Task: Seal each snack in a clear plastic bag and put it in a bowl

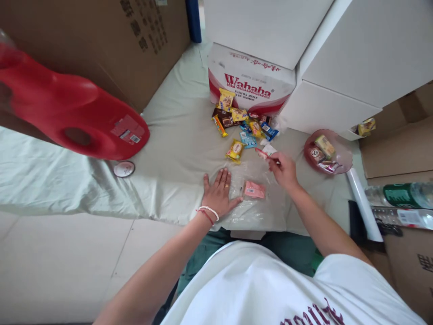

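Note:
My left hand (218, 194) lies flat with its fingers spread, at the left edge of a clear plastic bag (243, 216). A pink packet (255, 190) rests on or inside that bag; I cannot tell which. My right hand (283, 170) pinches a small red-and-white snack packet (261, 154) by its near end. Just beyond it is a pile of wrapped snacks, with a yellow packet (235, 150), a light blue packet (248, 140), a dark blue packet (269, 131) and a brown packet (225, 118).
A pink translucent bowl (307, 155) holding several snacks stands at the right. Behind the pile is a Wahaha carton (250, 85). A red jug (91, 113) and a round lid (124, 169) are at the left. Plastic bottles (402, 195) lie at the far right.

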`<state>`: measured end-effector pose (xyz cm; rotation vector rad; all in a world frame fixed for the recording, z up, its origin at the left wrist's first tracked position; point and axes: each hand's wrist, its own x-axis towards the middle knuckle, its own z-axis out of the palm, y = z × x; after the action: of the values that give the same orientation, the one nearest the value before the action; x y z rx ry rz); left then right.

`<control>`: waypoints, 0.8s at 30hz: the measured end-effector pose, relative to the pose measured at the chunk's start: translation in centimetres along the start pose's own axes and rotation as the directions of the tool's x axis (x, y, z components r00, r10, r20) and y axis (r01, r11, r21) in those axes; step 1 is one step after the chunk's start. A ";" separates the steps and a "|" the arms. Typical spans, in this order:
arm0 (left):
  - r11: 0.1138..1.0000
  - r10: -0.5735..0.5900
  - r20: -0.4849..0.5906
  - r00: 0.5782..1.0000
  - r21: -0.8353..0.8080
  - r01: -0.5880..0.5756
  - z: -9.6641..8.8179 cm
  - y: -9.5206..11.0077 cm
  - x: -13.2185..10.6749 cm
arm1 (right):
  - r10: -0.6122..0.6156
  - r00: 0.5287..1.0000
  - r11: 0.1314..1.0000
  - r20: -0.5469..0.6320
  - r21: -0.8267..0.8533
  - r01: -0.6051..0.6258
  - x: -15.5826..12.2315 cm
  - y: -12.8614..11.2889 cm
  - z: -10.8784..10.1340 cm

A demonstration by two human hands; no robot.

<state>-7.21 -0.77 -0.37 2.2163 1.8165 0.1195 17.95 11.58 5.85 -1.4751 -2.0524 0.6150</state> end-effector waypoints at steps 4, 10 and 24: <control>1.000 0.000 -0.009 1.000 0.000 0.000 -0.2 0.1 0.0 | -0.074 0.945 0.997 0.317 0.015 0.073 -7.3 0.0 -1.1; 0.999 -0.007 -0.034 0.999 0.038 0.008 -0.1 0.3 0.0 | -0.054 0.921 0.982 0.387 -0.145 0.118 -10.5 -0.3 -1.1; 0.998 -0.012 -0.036 0.999 0.064 0.015 -0.2 0.4 -0.1 | 0.125 0.879 0.929 0.460 -0.365 0.060 -4.7 -5.6 1.4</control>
<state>-6.87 -0.93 -0.03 2.2591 1.8793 0.0997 14.31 5.32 7.67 -1.6979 -2.6489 0.6854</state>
